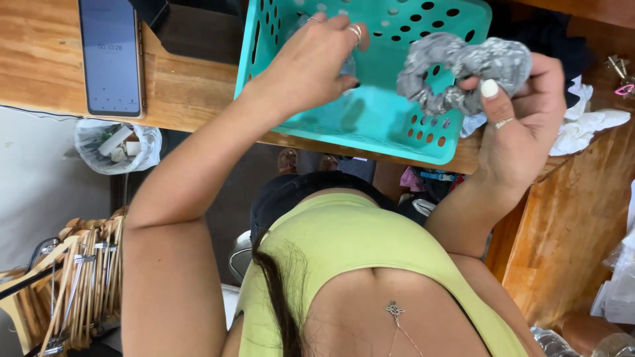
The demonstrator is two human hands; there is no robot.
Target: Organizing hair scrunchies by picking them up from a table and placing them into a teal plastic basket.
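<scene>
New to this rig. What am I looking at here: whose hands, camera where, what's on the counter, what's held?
There is one picture, from a camera worn on a person's head, looking down, so their chest fills the bottom. No machine: two bare hands. The right hand grips a grey patterned scrunchie over a teal perforated basket. The left hand reaches into the basket; whether it holds anything is unclear. On the wooden counter also lie a phone and white cloth. Wooden hangers sit below left.

Bright, even daylight, soft shadows, sharp focus, slight wide-angle edge stretch.
</scene>
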